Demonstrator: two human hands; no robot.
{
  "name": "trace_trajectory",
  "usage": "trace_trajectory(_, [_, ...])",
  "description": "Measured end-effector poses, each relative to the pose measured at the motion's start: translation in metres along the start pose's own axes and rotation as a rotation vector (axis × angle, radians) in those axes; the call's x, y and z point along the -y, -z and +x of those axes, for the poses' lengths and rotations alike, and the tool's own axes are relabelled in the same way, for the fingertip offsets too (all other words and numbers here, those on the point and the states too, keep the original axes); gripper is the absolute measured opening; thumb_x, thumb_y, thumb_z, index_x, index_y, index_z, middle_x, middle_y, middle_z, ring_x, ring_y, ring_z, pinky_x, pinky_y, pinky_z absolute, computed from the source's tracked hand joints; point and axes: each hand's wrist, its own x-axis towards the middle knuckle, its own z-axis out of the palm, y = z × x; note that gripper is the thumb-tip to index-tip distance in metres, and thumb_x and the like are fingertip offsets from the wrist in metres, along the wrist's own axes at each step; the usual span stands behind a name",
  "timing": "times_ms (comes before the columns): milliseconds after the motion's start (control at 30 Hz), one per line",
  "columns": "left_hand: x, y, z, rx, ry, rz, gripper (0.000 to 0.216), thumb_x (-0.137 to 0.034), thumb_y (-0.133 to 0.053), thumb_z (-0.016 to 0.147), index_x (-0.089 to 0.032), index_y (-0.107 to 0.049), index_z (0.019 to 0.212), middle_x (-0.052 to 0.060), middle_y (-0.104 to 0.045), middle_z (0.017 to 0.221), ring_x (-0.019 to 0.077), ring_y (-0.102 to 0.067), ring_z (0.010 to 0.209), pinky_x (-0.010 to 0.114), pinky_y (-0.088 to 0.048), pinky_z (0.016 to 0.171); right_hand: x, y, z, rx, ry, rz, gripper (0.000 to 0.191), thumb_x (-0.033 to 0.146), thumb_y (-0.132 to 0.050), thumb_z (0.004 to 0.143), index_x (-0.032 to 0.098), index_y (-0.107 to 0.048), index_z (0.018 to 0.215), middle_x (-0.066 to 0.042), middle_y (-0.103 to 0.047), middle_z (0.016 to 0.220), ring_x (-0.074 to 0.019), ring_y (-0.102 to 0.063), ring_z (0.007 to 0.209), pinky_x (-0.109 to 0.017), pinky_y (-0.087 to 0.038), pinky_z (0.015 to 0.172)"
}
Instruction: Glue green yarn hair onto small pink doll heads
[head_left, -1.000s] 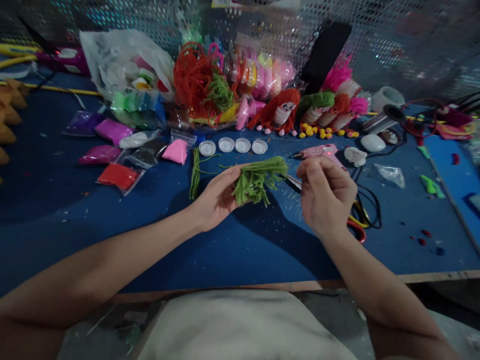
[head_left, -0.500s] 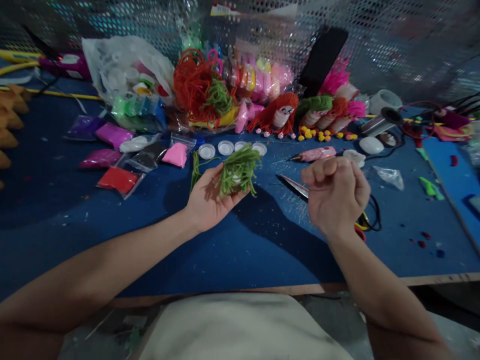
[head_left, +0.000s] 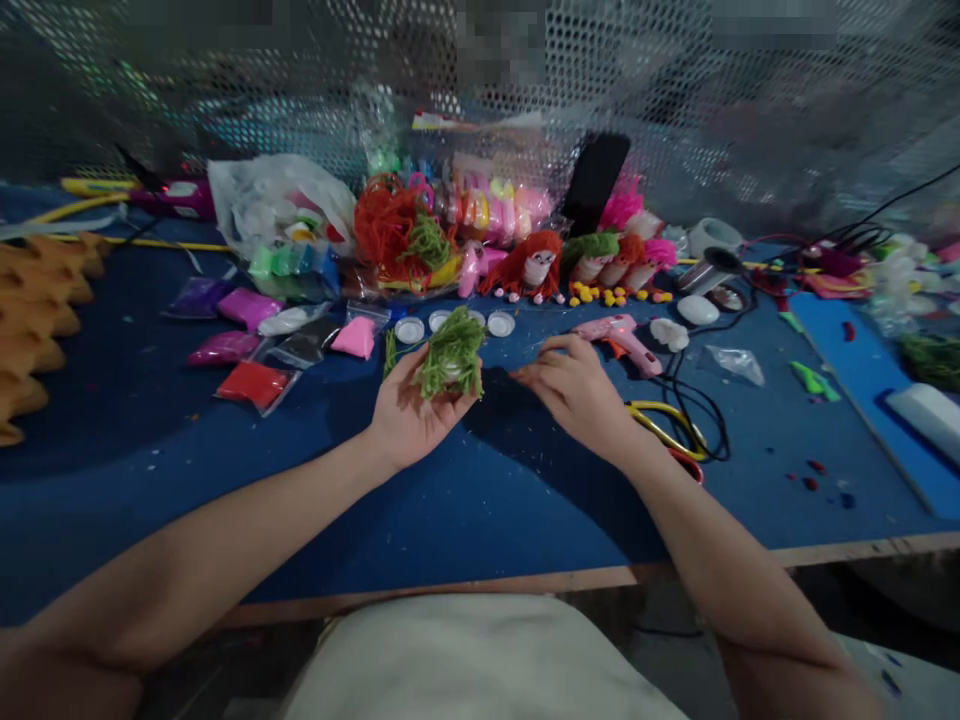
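Observation:
My left hand (head_left: pixel 405 415) is held palm up just above the blue table (head_left: pixel 187 470), with its fingers closed round a bundle of green yarn (head_left: pixel 450 360). My right hand (head_left: pixel 577 390) lies low on the table to the right of the bundle, with its fingers stretched out toward it and nothing seen in them. It rests over the blades of the scissors, whose yellow and red handles (head_left: pixel 671 428) stick out behind the wrist. A pink glue gun (head_left: pixel 619 335) lies just beyond the right hand.
Several white round caps (head_left: pixel 409 330) and small bags of coloured clay (head_left: pixel 247 380) lie behind and to the left. Yarn-haired dolls (head_left: pixel 532 265), orange yarn (head_left: pixel 386 220) and a dark phone (head_left: pixel 592 185) line the back. Black cables (head_left: pixel 705 420) run at the right.
My right hand has opened from a fist and come down flat onto the table over the scissors. My left hand keeps hold of the green yarn. The view has tilted upward.

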Motion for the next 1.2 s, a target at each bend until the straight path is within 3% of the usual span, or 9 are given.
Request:
trace_trajectory(133, [-0.001, -0.001, 0.001, 0.01, -0.035, -0.035, 0.025, -0.029, -0.053, 0.095, -0.011, -0.069, 0.104, 0.011, -0.078, 0.087, 0.0185, -0.076, 0.08, 0.029, -0.065, 0.076, -0.018, 0.028, 0.001, -0.373, -0.245, 0.186, 0.026, 0.031, -0.053, 0.098, 0.024, -0.078, 0.103, -0.003, -0.077, 0.082, -0.0204, -0.069, 0.081, -0.04, -0.054, 0.084])
trace_trajectory(200, [-0.001, -0.002, 0.002, -0.007, -0.061, -0.037, 0.024, -0.028, -0.053, 0.095, -0.012, -0.068, 0.106, 0.01, -0.078, 0.087, 0.0186, -0.076, 0.08, 0.03, -0.065, 0.076, -0.028, 0.041, 0.001, -0.451, -0.352, 0.246, 0.026, 0.036, -0.058, 0.096, 0.024, -0.079, 0.104, -0.002, -0.077, 0.084, -0.0198, -0.07, 0.078, -0.038, -0.055, 0.081])
trace_trajectory(333, [0.001, -0.004, -0.002, -0.044, -0.083, -0.024, 0.027, -0.029, -0.051, 0.098, -0.011, -0.068, 0.108, 0.01, -0.077, 0.085, 0.0188, -0.076, 0.077, 0.03, -0.065, 0.073, -0.042, 0.054, -0.001, -0.256, -0.253, -0.05, 0.021, 0.032, -0.064, 0.092, 0.022, -0.082, 0.093, -0.007, -0.077, 0.093, -0.0249, -0.065, 0.091, -0.041, -0.05, 0.084])
trace_trajectory(433, [0.006, -0.006, -0.012, -0.075, -0.089, -0.055, 0.025, -0.028, -0.05, 0.099, -0.011, -0.068, 0.108, 0.01, -0.077, 0.085, 0.0183, -0.076, 0.077, 0.03, -0.066, 0.074, -0.045, 0.05, -0.002, -0.026, -0.16, -0.439, 0.02, 0.028, -0.064, 0.091, 0.022, -0.083, 0.087, -0.011, -0.074, 0.093, -0.0311, -0.056, 0.101, -0.045, -0.045, 0.087])
trace_trajectory(533, [0.01, -0.006, -0.026, -0.077, -0.044, -0.015, 0.023, -0.025, -0.05, 0.1, -0.011, -0.068, 0.102, 0.011, -0.077, 0.084, 0.0193, -0.076, 0.074, 0.031, -0.066, 0.072, -0.045, 0.04, -0.003, 0.116, -0.112, -0.589, 0.023, 0.025, -0.06, 0.093, 0.022, -0.083, 0.089, -0.013, -0.072, 0.098, -0.0326, -0.052, 0.103, -0.045, -0.042, 0.086])
trace_trajectory(767, [0.0, -0.002, -0.041, -0.077, -0.035, -0.056, 0.029, -0.029, -0.047, 0.101, -0.009, -0.068, 0.104, 0.013, -0.077, 0.084, 0.0207, -0.076, 0.071, 0.028, -0.065, 0.061, -0.053, 0.025, -0.006, 0.154, -0.063, -0.677, 0.025, 0.024, -0.057, 0.095, 0.021, -0.081, 0.089, -0.013, -0.07, 0.096, -0.0305, -0.047, 0.1, -0.043, -0.036, 0.085])
trace_trajectory(1000, [-0.001, 0.014, -0.038, -0.073, 0.034, -0.1, 0.03, -0.027, -0.047, 0.102, -0.007, -0.069, 0.104, 0.016, -0.077, 0.085, 0.0221, -0.076, 0.073, 0.028, -0.065, 0.061, -0.056, 0.016, -0.008, 0.146, 0.0, -0.782, 0.021, 0.019, -0.057, 0.095, 0.02, -0.076, 0.085, -0.011, -0.071, 0.097, -0.0285, -0.046, 0.101, -0.041, -0.033, 0.092])
trace_trajectory(1133, [-0.005, 0.014, -0.038, -0.074, 0.038, -0.092, 0.033, -0.028, -0.047, 0.102, -0.005, -0.07, 0.1, 0.016, -0.076, 0.086, 0.0222, -0.076, 0.071, 0.029, -0.065, 0.064, -0.052, 0.018, -0.007, 0.093, -0.021, -0.804, 0.02, 0.021, -0.056, 0.096, 0.019, -0.076, 0.091, -0.011, -0.071, 0.094, -0.0293, -0.048, 0.102, -0.041, -0.034, 0.091])
trace_trajectory(1200, [-0.008, 0.012, -0.037, -0.081, 0.03, -0.091, 0.032, -0.028, -0.047, 0.102, -0.006, -0.07, 0.098, 0.016, -0.076, 0.086, 0.022, -0.076, 0.071, 0.029, -0.066, 0.064, -0.052, 0.023, -0.008, -0.004, -0.088, -0.794, 0.025, 0.027, -0.053, 0.099, 0.019, -0.077, 0.098, -0.012, -0.07, 0.095, -0.0312, -0.049, 0.104, -0.043, -0.035, 0.09])
